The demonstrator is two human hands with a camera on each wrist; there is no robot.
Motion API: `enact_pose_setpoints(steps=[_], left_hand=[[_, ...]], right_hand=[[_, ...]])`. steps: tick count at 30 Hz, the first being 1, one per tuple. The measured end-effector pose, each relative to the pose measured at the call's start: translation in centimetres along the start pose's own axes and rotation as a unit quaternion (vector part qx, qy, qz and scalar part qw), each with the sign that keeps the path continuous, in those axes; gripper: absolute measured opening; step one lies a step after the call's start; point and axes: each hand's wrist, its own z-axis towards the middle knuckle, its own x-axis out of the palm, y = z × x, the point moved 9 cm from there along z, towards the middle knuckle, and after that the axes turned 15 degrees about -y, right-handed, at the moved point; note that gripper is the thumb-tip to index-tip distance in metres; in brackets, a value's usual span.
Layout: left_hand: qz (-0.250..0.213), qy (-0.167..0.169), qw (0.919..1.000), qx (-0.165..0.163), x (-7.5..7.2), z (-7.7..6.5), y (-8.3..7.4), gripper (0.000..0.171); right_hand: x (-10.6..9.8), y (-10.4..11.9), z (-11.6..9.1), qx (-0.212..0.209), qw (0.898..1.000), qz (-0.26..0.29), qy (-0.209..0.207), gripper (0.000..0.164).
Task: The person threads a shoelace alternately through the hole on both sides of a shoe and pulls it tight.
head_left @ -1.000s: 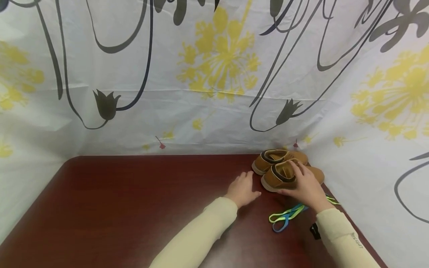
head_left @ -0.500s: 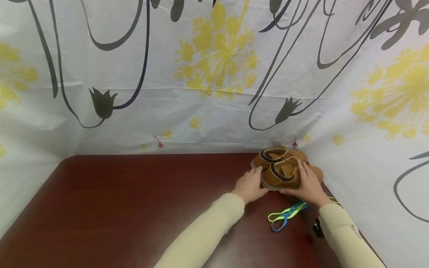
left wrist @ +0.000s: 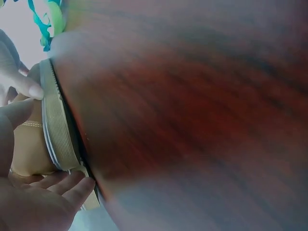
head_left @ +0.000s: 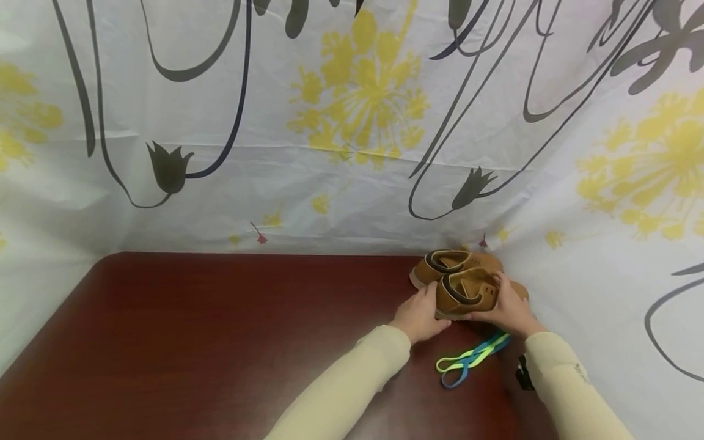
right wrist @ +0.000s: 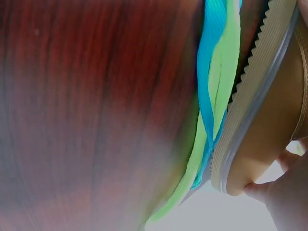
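Two tan shoes with dark padded collars stand side by side at the table's far right corner. My left hand (head_left: pixel 420 315) grips the nearer shoe (head_left: pixel 464 296) at its heel, thumb on the near side and fingers round the back. Nearer its toe, my right hand (head_left: pixel 508 311) holds the same shoe, with the thumb low on its near side. The farther shoe (head_left: pixel 437 261) is partly hidden behind it. In the left wrist view, the ribbed sole (left wrist: pixel 60 125) lies close over the table. No lace shows in the nearer shoe's eyelets.
Blue and yellow-green flat laces (head_left: pixel 467 360) lie looped on the dark red table (head_left: pixel 220 342), just in front of the shoes. A small black object (head_left: pixel 525 373) sits beside the right sleeve. Patterned white cloth (head_left: pixel 352 201) hangs behind the table and along its right side.
My left hand has moved right, from beside the shoes onto the nearer shoe's heel. My right hand has stayed at that shoe, which has shifted slightly between the hands.
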Motion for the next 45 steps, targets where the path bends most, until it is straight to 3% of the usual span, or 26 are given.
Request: enact_pose_setpoints(steps=[3, 9, 13, 18, 26, 30, 37, 45], left_hand=[[-0.004, 0.0, 1.0, -0.004, 0.2, 0.1, 0.0, 0.087], [0.001, -0.011, 0.9998, -0.016, 0.3, 0.5, -0.2, 0.081], [0.013, -0.03, 0.9995, -0.004, 0.0, 0.9, -0.7, 0.078], [0.025, -0.054, 0.9982, 0.0, -0.3, 1.4, -1.1, 0.078], [0.064, -0.043, 0.997, -0.007, 0.2, 1.5, -1.2, 0.08], [0.081, -0.055, 0.9952, 0.001, 0.2, 1.8, -1.1, 0.079], [0.078, -0.061, 0.9951, 0.003, 0.0, 1.1, -0.6, 0.071], [0.056, -0.059, 0.9967, -0.008, -1.1, 0.3, 0.0, 0.071]], right_hand=[[-0.2, -0.1, 0.1, -0.002, 1.0, 0.015, -0.005, 0.126], [-0.6, 0.5, 0.4, -0.067, 0.997, 0.015, -0.044, 0.11], [-0.5, 0.2, 0.2, -0.06, 0.997, 0.007, -0.046, 0.098], [-0.2, 0.0, -0.1, -0.039, 0.999, -0.005, -0.037, 0.101], [0.3, 0.3, -0.9, -0.033, 0.999, -0.011, -0.024, 0.104], [0.0, 0.7, -1.1, -0.037, 0.999, -0.018, -0.032, 0.103], [-0.1, 2.0, -1.6, -0.052, 0.998, -0.029, -0.037, 0.103], [-0.1, 3.6, -2.4, -0.063, 0.997, -0.026, -0.037, 0.102]])
